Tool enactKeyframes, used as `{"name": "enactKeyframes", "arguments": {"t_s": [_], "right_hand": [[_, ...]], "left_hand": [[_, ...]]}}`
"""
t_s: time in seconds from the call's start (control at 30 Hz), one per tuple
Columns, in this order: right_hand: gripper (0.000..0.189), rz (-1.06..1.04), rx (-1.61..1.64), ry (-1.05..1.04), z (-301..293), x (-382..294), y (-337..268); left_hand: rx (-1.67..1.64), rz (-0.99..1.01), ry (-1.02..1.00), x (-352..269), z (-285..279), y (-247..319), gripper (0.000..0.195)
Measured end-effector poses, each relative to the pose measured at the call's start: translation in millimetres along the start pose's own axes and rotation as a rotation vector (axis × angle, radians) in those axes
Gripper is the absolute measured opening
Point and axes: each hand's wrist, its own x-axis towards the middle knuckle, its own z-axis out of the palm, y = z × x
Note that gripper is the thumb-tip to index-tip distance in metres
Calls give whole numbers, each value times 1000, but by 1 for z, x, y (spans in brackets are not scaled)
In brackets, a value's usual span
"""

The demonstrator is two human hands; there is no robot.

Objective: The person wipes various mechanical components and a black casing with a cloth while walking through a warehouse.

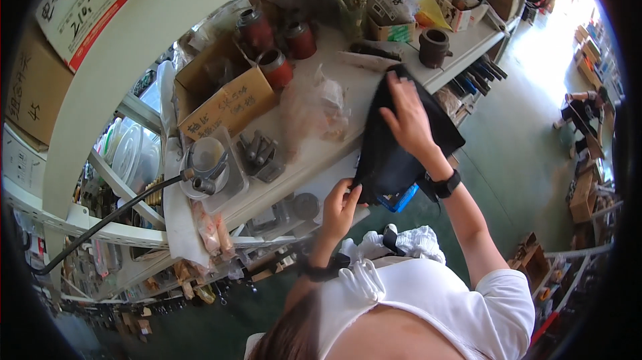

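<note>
A black cloth point(377, 139) hangs from the front edge of the shelf in front of me. My left hand point(340, 207) pinches its lower left corner between thumb and fingers. Against the upper part of the same cloth lies my right hand point(409, 114), flat, thumb spread away, gripping nothing. A bright blue item point(401, 200) peeks out below the cloth; most of it is hidden, so its kind is unclear. Just beyond the cloth, a dark metal cylindrical part point(434, 48) stands on the shelf. A crumpled clear plastic bag point(326, 106) lies to the cloth's left.
On the shelf point(306, 149) are an open cardboard box point(225, 101), several red metal cylinders point(275, 68) and a plastic bin of metal parts point(261, 156). A black hose point(110, 219) juts out at left. Another person point(584, 114) bends over boxes across the aisle point(501, 159).
</note>
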Motion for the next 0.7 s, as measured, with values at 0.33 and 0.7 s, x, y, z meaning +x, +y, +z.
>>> {"name": "enactKeyframes", "arguments": {"t_s": [0.33,0.7], "right_hand": [[46,-239,-23,-313,34,34,26],[53,-219,66,-901,64,99,19]], "left_hand": [[-196,-150,87,18,29,-2,16],[158,148,148,55,54,13,20]]}}
